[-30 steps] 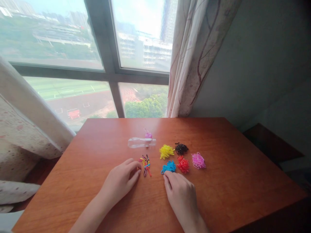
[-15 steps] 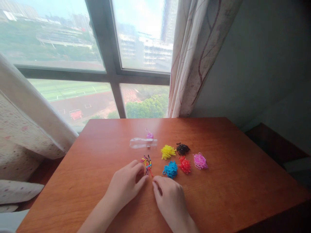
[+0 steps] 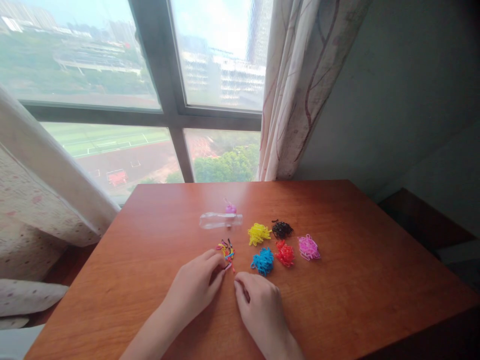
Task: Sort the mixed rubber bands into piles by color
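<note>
Several small mixed-colour rubber bands (image 3: 227,248) lie in a loose heap on the wooden table. My left hand (image 3: 198,277) rests at the near left of this heap, thumb and index finger pinched on a pink-and-dark rubber band (image 3: 227,267). A red band lies just past those fingertips. To the right, my right hand (image 3: 260,299) is closed, its thumb and index finger together close to the tabletop; whatever they hold, if anything, is too small to make out. Sorted heaps of bands sit nearby: blue (image 3: 263,261), red (image 3: 285,253) and yellow (image 3: 258,234).
Black bands (image 3: 282,229) and pink bands (image 3: 309,247) form two more heaps at the right. Behind the mixed heap, a clear plastic bottle (image 3: 215,220) lies on its side by a purple object (image 3: 230,209). The table (image 3: 337,300) stands against a window with curtains (image 3: 290,90).
My left hand has drawn slightly toward me, and the pink-and-dark band now shows at its fingertips. My right hand has hardly moved.
</note>
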### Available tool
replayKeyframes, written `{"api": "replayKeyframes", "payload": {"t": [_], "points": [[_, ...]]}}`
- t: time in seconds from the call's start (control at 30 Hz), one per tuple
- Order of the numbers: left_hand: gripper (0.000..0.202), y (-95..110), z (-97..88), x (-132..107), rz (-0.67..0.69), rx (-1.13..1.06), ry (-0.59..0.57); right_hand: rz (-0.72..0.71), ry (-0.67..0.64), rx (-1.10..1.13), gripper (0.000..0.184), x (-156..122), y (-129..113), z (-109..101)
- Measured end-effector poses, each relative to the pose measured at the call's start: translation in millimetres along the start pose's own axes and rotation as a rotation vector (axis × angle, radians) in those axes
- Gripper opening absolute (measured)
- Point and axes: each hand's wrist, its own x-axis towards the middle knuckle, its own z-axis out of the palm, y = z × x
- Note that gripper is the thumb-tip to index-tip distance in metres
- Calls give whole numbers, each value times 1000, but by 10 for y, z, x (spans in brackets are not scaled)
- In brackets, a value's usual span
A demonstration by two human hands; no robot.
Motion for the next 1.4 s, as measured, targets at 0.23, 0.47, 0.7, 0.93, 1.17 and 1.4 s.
{"api": "replayKeyframes", "payload": {"t": [0.23, 0.47, 0.7, 0.93, 1.17, 1.4], "points": [[18, 12, -51, -2, 16, -20, -11, 67, -20, -104, 15, 69, -75, 7], [18, 7, -63, 6, 29, -16, -27, 119, -64, -228, 13, 171, -163, 62], [18, -12, -59, -8, 33, -26, -29, 131, -7, -38, 18, 105, -100, 35], [14, -28, -57, -7, 27, -38, -37, 170, 116, 81, 26, 27, 51, -225], [15, -6, -75, 1, 34, -34, -34, 265, 232, -31, 37, 23, 526, -623], [14, -2, -73, 6, 46, -35, -28, 331, 263, -131, 44, 1, 778, -754]]}}
